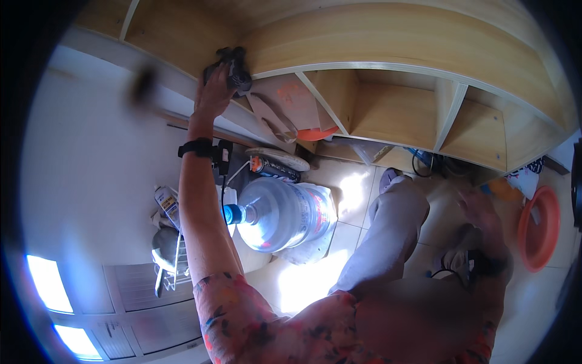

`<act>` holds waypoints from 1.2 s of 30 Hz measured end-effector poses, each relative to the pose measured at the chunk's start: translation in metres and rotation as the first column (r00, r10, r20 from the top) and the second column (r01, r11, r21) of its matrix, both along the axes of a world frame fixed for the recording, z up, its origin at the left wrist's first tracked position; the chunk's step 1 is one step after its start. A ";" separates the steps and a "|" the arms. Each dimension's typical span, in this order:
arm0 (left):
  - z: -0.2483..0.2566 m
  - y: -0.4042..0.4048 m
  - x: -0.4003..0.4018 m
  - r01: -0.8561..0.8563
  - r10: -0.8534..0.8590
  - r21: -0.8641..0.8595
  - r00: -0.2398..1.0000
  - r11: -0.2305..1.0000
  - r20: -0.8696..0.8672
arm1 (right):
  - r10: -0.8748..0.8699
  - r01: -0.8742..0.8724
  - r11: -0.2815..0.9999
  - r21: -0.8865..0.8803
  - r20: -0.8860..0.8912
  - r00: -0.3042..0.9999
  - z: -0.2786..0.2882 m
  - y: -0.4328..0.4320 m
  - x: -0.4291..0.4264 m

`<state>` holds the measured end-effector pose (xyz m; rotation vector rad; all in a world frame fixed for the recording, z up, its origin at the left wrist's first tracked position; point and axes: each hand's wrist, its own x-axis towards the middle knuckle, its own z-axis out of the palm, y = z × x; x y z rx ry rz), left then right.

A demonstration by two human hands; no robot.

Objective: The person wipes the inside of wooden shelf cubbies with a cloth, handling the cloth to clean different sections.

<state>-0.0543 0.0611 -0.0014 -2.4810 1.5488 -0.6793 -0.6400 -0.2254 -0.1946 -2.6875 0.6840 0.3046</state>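
My left hand [214, 93] reaches far up and grips a bunched dark cloth [234, 70]. It presses the cloth against the left end of a light wooden shelf unit [382, 38], by the shelf's front edge. A black band with a small box sits on that wrist, and a cable hangs from it. Low on the right, my right hand [482, 209] hangs blurred near my leg. Nothing is plainly visible in it, and its fingers are too blurred to judge.
A large clear water-cooler bottle [286, 216] with a blue cap lies on its side. Behind it are a spray can [277, 170] and a round board [282, 158]. A paper bag [291, 102] occupies one compartment. An orange basin [539, 230] stands right; a wire rack [182, 259] holds a pan.
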 end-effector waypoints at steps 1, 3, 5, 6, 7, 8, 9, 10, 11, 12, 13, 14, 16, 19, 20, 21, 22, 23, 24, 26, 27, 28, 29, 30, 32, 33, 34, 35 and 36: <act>-0.003 0.001 0.006 -0.033 0.033 -0.001 0.999 0.999 0.000 | -0.008 0.009 1.000 0.019 -0.043 0.999 0.005 0.003 0.001; -0.005 -0.003 0.013 -0.094 0.094 0.000 0.996 0.996 0.001 | -0.027 0.013 0.997 0.078 0.177 0.984 0.009 0.012 -0.004; -0.006 -0.009 0.010 -0.071 0.069 -0.012 0.993 0.997 -0.096 | -0.065 0.011 0.990 0.139 0.391 0.918 0.011 0.022 -0.015; -0.005 -0.007 0.011 -0.056 0.054 -0.009 0.987 0.998 -0.154 | -0.090 0.006 0.985 0.170 0.492 0.866 0.011 0.026 -0.020; -0.002 -0.005 0.008 -0.041 0.039 -0.004 0.977 0.999 -0.211 | -0.119 -0.002 0.980 0.201 0.587 0.801 0.010 0.030 -0.024; 0.000 -0.004 0.013 -0.012 0.012 0.000 0.988 1.000 -0.157 | -0.413 0.027 0.818 0.574 0.555 0.722 0.003 0.028 -0.029; 0.001 -0.020 0.000 -0.050 0.053 0.028 0.989 0.998 -0.135 | -0.668 0.014 0.529 0.848 0.406 0.624 -0.014 0.021 -0.035; 0.020 -0.023 -0.025 -0.107 0.114 0.079 0.990 0.991 -0.086 | -0.747 -0.043 0.361 0.931 0.317 0.585 -0.020 0.020 -0.036; 0.011 -0.041 -0.042 -0.134 0.142 0.098 0.986 0.986 -0.084 | -0.819 -0.053 0.220 0.974 0.215 0.532 -0.020 0.014 -0.044; 0.036 -0.038 -0.061 -0.124 0.138 0.102 0.981 0.987 -0.140 | -0.793 -0.082 0.253 0.964 0.255 0.554 -0.017 0.020 -0.036; 0.018 -0.045 -0.061 -0.052 0.065 0.077 0.981 0.996 -0.181 | -0.769 -0.044 0.320 0.946 0.287 0.571 -0.006 0.022 -0.034; 0.019 -0.050 -0.065 0.010 0.002 0.060 0.981 0.998 -0.195 | -0.742 -0.033 0.374 0.927 0.320 0.590 0.006 0.025 -0.031; 0.015 -0.069 -0.086 0.117 -0.112 0.002 0.960 0.993 -0.257 | -0.688 0.002 0.476 0.880 0.371 0.623 0.021 0.030 -0.028; 0.015 -0.092 -0.112 0.273 -0.272 -0.030 0.931 0.962 -0.243 | -0.737 -0.046 0.352 0.935 0.308 0.602 0.034 0.029 -0.033; 0.016 -0.094 -0.121 0.252 -0.249 -0.025 0.927 0.967 -0.280 | -0.703 0.041 0.380 0.924 0.260 0.663 0.036 0.025 -0.033; 0.022 -0.091 -0.127 0.251 -0.247 -0.020 0.927 0.968 -0.282 | -0.663 0.114 0.408 0.906 0.208 0.719 0.036 0.020 -0.027; 0.023 -0.092 -0.132 0.259 -0.254 -0.021 0.923 0.966 -0.288 | -0.601 0.143 0.517 0.844 0.240 0.763 0.032 0.015 -0.025; 0.023 -0.099 -0.137 0.264 -0.259 -0.023 0.919 0.964 -0.296 | -0.535 0.166 0.620 0.767 0.259 0.804 0.027 0.011 -0.023; 0.024 -0.108 -0.143 0.300 -0.294 -0.031 0.903 0.953 -0.313 | -0.414 0.125 0.775 0.620 0.347 0.842 0.015 0.008 -0.018; 0.025 -0.130 -0.166 0.364 -0.358 -0.047 0.867 0.930 -0.346 | -0.231 0.106 0.923 0.370 0.311 0.922 0.004 0.003 -0.014; 0.023 -0.140 -0.177 0.388 -0.379 -0.051 0.851 0.920 -0.364 | -0.189 0.121 0.947 0.298 0.208 0.960 -0.001 0.002 -0.009; 0.021 -0.153 -0.189 0.444 -0.430 -0.035 0.842 0.895 -0.324 | -0.147 0.114 0.969 0.220 0.137 0.980 0.002 0.002 -0.008; 0.018 -0.167 -0.201 0.478 -0.464 -0.039 0.826 0.878 -0.319 | -0.108 0.098 0.985 0.144 0.063 0.992 0.005 0.001 -0.008; 0.024 -0.176 -0.215 0.503 -0.490 -0.038 0.818 0.863 -0.302 | -0.051 0.048 0.996 0.072 0.043 0.998 0.012 0.004 -0.005; 0.021 -0.196 -0.240 0.545 -0.533 -0.039 0.797 0.837 -0.285 | 0.003 -0.004 1.000 0.005 0.006 1.000 0.016 0.007 -0.003; 0.023 -0.209 -0.255 0.561 -0.550 -0.041 0.791 0.827 -0.268 | 0.001 -0.001 1.000 0.000 0.007 1.000 0.015 0.007 -0.004; 0.025 -0.219 -0.267 0.570 -0.560 -0.037 0.790 0.821 -0.249 | 0.007 -0.007 1.000 -0.001 0.014 1.000 0.015 0.008 -0.001; 0.026 -0.230 -0.280 0.578 -0.569 -0.032 0.789 0.815 -0.230 | -0.002 0.002 1.000 0.008 0.002 1.000 0.015 0.009 0.001; 0.025 -0.243 -0.296 0.588 -0.583 -0.049 0.781 0.807 -0.224 | -0.009 0.009 1.000 0.018 -0.012 1.000 0.016 0.009 0.003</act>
